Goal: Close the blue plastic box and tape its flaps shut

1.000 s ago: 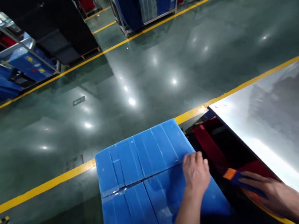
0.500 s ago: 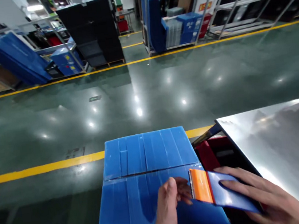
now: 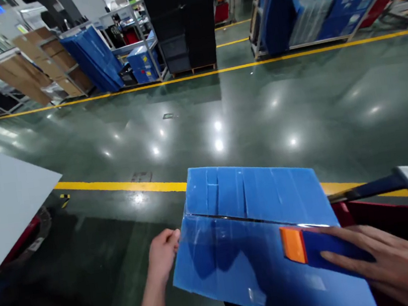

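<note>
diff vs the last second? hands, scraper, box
The left hand left the blue box top for its left edge, where it now grips. The right hand carried the orange-tipped scraper from beside the box onto its top. Box flaps are closed as before; the scraper is still in the right hand.

Blue corrugated-plastic box (image 3: 251, 227), flaps closed, seam running across the top, clear tape glinting over the near half; lying flat, slightly skewed. Blue squeegee (image 3: 314, 251) with orange edge resting flat on the near right part of the box top, orange edge pointing left.
</note>
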`<action>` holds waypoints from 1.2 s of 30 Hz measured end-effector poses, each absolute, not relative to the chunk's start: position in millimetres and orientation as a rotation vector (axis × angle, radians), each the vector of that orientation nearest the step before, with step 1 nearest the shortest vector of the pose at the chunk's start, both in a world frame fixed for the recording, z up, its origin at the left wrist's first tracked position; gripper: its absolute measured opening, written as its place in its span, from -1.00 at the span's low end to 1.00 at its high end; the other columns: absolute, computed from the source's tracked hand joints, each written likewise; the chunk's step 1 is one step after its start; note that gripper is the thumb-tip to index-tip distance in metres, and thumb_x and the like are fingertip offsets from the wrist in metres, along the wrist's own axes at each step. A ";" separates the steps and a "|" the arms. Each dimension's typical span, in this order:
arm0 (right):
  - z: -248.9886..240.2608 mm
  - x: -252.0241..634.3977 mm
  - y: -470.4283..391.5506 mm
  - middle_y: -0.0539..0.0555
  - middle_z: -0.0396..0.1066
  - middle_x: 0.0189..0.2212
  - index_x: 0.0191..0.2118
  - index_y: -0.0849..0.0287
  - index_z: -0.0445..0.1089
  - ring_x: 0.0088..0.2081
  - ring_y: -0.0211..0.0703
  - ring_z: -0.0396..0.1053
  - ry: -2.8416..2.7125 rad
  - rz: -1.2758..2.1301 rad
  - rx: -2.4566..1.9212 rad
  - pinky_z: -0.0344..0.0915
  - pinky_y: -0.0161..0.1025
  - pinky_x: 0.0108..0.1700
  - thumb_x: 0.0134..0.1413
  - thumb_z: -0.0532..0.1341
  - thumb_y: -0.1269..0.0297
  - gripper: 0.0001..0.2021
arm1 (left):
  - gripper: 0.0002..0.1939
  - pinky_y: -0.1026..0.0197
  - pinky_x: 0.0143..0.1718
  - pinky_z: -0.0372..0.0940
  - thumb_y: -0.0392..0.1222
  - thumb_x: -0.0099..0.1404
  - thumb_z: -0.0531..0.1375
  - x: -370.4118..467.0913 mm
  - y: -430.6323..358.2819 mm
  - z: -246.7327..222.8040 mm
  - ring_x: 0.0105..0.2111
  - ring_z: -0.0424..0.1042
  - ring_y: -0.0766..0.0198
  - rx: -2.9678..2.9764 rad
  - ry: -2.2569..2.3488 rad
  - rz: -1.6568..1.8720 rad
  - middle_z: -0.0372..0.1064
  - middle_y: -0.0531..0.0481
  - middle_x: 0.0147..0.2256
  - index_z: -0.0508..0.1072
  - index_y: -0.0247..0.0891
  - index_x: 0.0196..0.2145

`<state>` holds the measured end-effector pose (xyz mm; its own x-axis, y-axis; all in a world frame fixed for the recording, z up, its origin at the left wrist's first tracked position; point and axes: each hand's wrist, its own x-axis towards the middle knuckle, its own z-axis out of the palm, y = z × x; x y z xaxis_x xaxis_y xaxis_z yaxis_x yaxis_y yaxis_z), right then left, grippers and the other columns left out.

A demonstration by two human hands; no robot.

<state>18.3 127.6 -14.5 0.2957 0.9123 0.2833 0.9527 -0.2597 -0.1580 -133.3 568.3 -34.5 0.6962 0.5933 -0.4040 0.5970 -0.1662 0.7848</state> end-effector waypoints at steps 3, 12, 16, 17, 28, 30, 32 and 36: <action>-43.1 26.0 172.1 0.10 0.05 0.37 0.31 -0.11 0.25 0.09 0.10 0.40 -1.896 -0.204 -2.301 0.50 -0.05 -0.11 0.24 0.06 0.38 -0.45 | -0.57 0.24 -0.50 0.10 0.23 0.10 0.16 -135.6 647.6 -68.6 -0.56 0.21 0.29 1.845 0.937 -0.037 0.22 0.10 -0.63 0.36 -0.22 -0.56; -84.9 -0.1 262.8 0.16 0.18 0.30 0.32 -0.12 0.23 0.13 0.10 0.36 -1.704 0.125 -2.535 0.53 0.00 -0.09 0.27 0.03 0.48 -0.43 | -0.62 0.25 -0.47 0.10 0.15 0.16 0.14 -102.0 724.1 -181.6 -0.56 0.22 0.32 1.794 0.824 -0.252 0.26 0.11 -0.62 0.35 -0.21 -0.57; -93.4 1.7 276.9 0.18 0.24 0.24 0.26 -0.10 0.30 0.10 0.04 0.37 -1.692 0.194 -2.572 0.52 -0.05 -0.08 0.26 0.01 0.56 -0.44 | -0.62 0.24 -0.49 0.10 0.13 0.18 0.15 -99.9 725.6 -217.9 -0.59 0.20 0.33 1.729 0.789 -0.323 0.25 0.11 -0.63 0.34 -0.21 -0.58; -95.0 2.5 277.7 0.19 0.25 0.23 0.25 -0.09 0.31 0.10 0.04 0.37 -1.697 0.202 -2.583 0.52 -0.04 -0.09 0.26 0.01 0.55 -0.45 | -0.62 0.24 -0.49 0.10 0.13 0.20 0.15 -100.4 724.9 -224.8 -0.59 0.20 0.33 1.714 0.778 -0.332 0.25 0.12 -0.63 0.34 -0.22 -0.58; -106.8 -1.3 259.9 0.23 0.15 0.28 0.30 -0.13 0.24 0.15 0.16 0.31 -1.615 0.355 -2.665 0.49 0.10 -0.06 0.28 0.04 0.50 -0.44 | -0.59 0.20 -0.37 0.26 0.14 0.37 0.12 -97.2 666.9 -297.3 -0.50 0.31 0.32 1.714 0.848 -0.418 0.29 0.12 -0.53 0.37 -0.26 -0.44; -108.0 0.3 258.2 0.23 0.14 0.28 0.31 -0.13 0.22 0.15 0.16 0.30 -1.630 0.325 -2.661 0.48 0.11 -0.06 0.27 0.04 0.52 -0.42 | -0.62 0.14 -0.28 0.32 0.13 0.34 0.16 -98.2 661.9 -295.9 -0.40 0.41 0.26 1.763 0.922 -0.472 0.40 0.03 -0.43 0.40 -0.29 -0.35; -106.0 1.7 259.6 0.25 0.12 0.29 0.31 -0.11 0.22 0.15 0.17 0.29 -1.636 0.300 -2.668 0.47 0.12 -0.06 0.26 0.03 0.53 -0.42 | -0.66 0.05 -0.10 0.32 0.04 0.37 0.13 -98.3 659.8 -278.0 -0.18 0.47 0.11 1.847 1.006 -0.491 0.48 -0.16 -0.21 0.43 -0.35 -0.18; -96.5 0.9 276.4 0.28 0.12 0.27 0.23 -0.03 0.32 0.12 0.14 0.29 -1.643 0.303 -2.649 0.45 0.07 -0.06 0.25 0.01 0.57 -0.47 | -0.47 -0.03 0.05 0.24 0.12 0.45 -0.14 -81.0 638.2 -214.1 0.06 0.41 -0.09 2.012 1.010 -0.479 0.45 -0.29 0.03 0.37 -0.26 0.08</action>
